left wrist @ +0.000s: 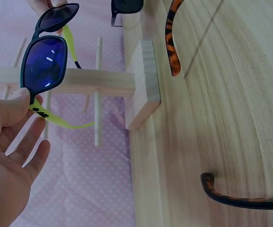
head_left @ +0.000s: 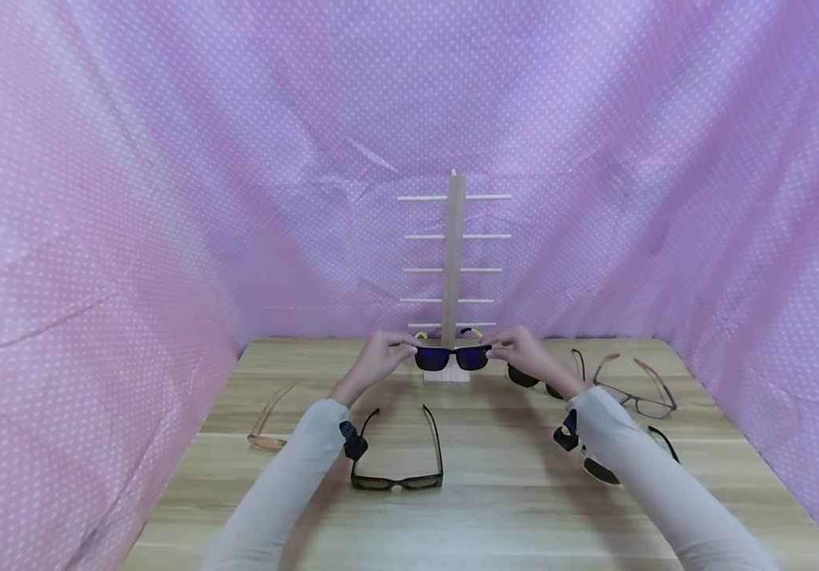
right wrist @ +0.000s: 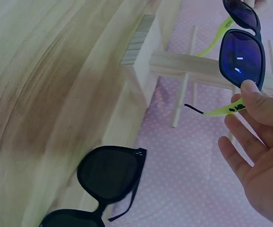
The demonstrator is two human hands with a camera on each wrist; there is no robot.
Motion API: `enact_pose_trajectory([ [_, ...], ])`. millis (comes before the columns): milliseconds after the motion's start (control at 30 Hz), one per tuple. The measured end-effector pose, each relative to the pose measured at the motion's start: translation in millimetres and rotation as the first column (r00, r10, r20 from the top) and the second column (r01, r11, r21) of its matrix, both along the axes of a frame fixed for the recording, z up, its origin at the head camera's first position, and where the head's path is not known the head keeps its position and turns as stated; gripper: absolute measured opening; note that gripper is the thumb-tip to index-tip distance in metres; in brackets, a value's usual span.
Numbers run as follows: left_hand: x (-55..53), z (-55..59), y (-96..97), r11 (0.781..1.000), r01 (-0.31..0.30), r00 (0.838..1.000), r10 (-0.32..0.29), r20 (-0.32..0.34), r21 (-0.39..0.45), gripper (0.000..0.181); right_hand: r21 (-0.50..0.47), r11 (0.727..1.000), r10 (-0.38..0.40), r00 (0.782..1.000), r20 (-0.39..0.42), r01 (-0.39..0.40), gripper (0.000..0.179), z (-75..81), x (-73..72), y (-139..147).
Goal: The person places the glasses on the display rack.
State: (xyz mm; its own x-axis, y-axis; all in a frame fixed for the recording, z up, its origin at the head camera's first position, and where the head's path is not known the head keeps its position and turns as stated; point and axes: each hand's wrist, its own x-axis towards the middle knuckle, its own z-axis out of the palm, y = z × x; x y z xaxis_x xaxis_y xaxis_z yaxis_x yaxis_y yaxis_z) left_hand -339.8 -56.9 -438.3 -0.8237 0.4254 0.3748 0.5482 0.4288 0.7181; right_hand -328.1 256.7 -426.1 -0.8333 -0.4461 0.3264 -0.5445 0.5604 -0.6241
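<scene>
A pair of sunglasses (head_left: 432,359) with dark blue lenses, black front and yellow-green temples is held up before a wooden display stand (head_left: 454,262). My left hand (head_left: 378,358) pinches its left hinge corner between thumb and fingers; my right hand (head_left: 519,354) pinches the right corner the same way. Both temples point away toward the stand's lowest rod (left wrist: 98,118). In the left wrist view the yellow temple (left wrist: 56,119) reaches that rod. The right wrist view shows the other temple (right wrist: 221,110), black at its tip, close by the rod's end.
Tortoiseshell-tipped glasses (head_left: 397,482) lie in front of the stand. Light brown glasses (head_left: 266,442) sit at left, partly behind the sleeve. At right lie black sunglasses (head_left: 523,376), brown-framed glasses (head_left: 652,408) and another dark-lensed pair (head_left: 600,471). A pink dotted cloth (head_left: 409,95) surrounds the table.
</scene>
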Motion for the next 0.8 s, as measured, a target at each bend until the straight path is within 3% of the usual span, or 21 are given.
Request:
enact_pose_trajectory([
  [300, -10.9, -17.6, -1.0, 1.000, 0.012, 1.000, -0.012, -0.007, -0.008, 0.013, -0.009, 1.000, -0.004, 0.998, 0.062, 0.005, 0.017, -17.4, -12.1, -3.7],
  [800, -24.6, -24.2, 3.4, 1.000, -0.020, 1.000, 0.020, 0.021, -0.008, 0.014, -0.031, 0.999, -0.029, 0.990, 0.139, 0.033, 0.019, -26.3, -27.8, -5.5],
])
